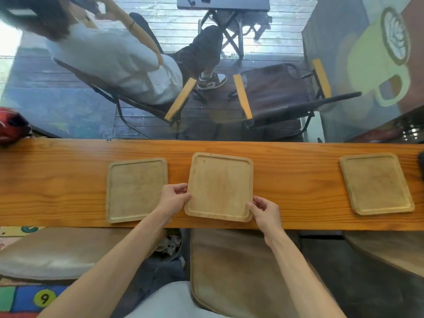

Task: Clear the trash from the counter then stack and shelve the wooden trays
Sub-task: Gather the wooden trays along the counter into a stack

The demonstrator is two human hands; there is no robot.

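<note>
You are pinching the middle wooden tray (220, 187) at its near corners, left hand (174, 196) on the left edge, right hand (266, 211) on the right corner. It is lying on the counter (296, 180), its near edge close to the counter's lip. Left tray (137, 189) is sitting just beside; right tray (376, 183) well apart. Risk: light corner pinches slipping, or your left knuckles nudging the left tray.
</note>
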